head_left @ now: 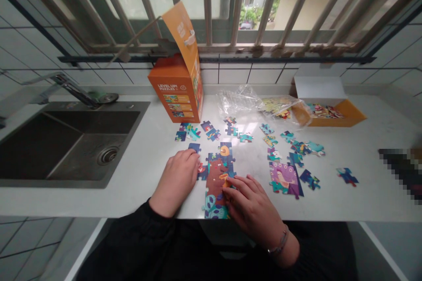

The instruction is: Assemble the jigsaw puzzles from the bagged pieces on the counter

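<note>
A partly joined jigsaw puzzle (214,175), showing a brown bear on dark blue, lies at the counter's front edge. My right hand (253,206) is over its right side, fingers bent and closed at a small orange puzzle piece (225,181); the thumb is mostly hidden. Palm down to the left of the puzzle rests my left hand (178,178), its fingers loosely curved on the counter. Near those fingertips are a dark blue puzzle piece (194,147) and a piece with a red figure (201,170). A purple joined section (285,178) sits to the right.
Loose puzzle pieces (189,131) lie scattered behind and to the right. An orange puzzle box (178,90) stands upright with its lid raised. Clear plastic bags (239,100) and an open box of pieces (354,112) are at the back. A sink (130,149) is at left.
</note>
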`<action>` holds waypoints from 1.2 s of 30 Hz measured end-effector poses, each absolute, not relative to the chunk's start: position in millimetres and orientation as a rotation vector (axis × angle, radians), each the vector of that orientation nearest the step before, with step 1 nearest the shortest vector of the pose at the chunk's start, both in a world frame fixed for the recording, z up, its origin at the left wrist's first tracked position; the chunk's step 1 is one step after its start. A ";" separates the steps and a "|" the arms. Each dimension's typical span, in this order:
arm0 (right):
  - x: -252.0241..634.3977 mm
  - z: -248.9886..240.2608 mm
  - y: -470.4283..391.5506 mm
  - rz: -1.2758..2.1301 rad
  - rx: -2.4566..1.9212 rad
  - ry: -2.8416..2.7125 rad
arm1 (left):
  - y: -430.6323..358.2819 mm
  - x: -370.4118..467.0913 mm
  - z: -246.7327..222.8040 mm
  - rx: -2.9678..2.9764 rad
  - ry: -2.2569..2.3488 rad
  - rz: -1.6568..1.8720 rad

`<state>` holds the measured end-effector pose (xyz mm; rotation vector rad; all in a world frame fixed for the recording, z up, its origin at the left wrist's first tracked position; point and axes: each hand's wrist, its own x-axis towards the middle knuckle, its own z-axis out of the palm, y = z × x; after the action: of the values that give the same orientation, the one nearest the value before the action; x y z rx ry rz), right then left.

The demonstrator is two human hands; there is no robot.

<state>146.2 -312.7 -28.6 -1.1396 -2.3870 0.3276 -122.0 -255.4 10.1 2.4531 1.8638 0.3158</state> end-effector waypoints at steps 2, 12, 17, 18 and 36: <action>146.6 -29.5 -312.7 0.329 -1.143 -2.391 | -248.4 -130.6 10.2 2.464 1.868 0.235; 146.3 -29.8 -313.3 0.363 -1.149 -2.378 | -263.5 -173.2 -2.4 2.444 2.059 0.144; 146.1 -29.6 -312.8 0.351 -1.138 -2.368 | -260.4 -175.8 9.2 2.401 2.088 0.039; 146.1 -29.7 -312.7 0.345 -1.138 -2.366 | -255.4 -172.2 15.0 2.399 2.084 -0.008; 146.3 -26.6 -313.5 0.373 -1.143 -2.360 | -96.8 -95.0 24.7 2.176 2.097 0.168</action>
<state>146.3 -313.5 -26.6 -1.1430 -2.3605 0.3726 -95.0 -96.8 24.7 2.1758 2.0972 0.1681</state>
